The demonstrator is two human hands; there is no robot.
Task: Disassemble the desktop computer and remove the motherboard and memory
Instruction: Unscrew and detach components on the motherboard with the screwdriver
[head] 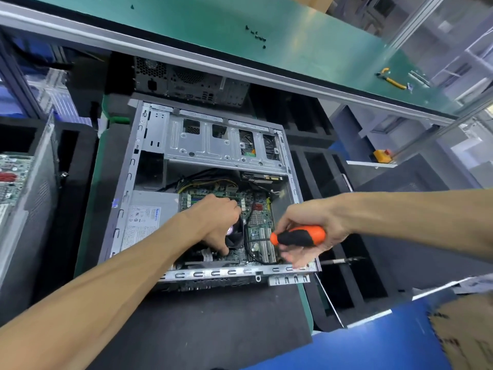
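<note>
Second chassis point(24, 198): stands at the far left, well apart from the work; leave it alone.
Power supply point(149, 217): sits in the left of the open case, just beside the board.
Left hand point(216, 222): reaches down into the case, fingers curled over the cooler fan point(234, 236), fingertips touching the board near its front edge; whether they pinch anything cannot be told.
Motherboard point(260, 225): lies flat on the case floor, not yet out; cables cross its upper edge.
Memory: slots show near the left hand's knuckles; whether sticks are seated cannot be told.
Case point(213, 145): lies open on the black foam surface point(213, 316), drive cage at the far end.
Right hand point(312, 233): clamped around the orange-and-black screwdriver point(298, 236), held over the right of the board, tip hidden.
Procedure: likely step is freeing board screws. Seat the tip square before turning, keep the left hand steadying without pressing on components, and unplug cables before lifting.
Risk: a slipping tip may score traces.
Loose screws point(256, 36): lie on the green shelf point(320, 49) above.
</note>
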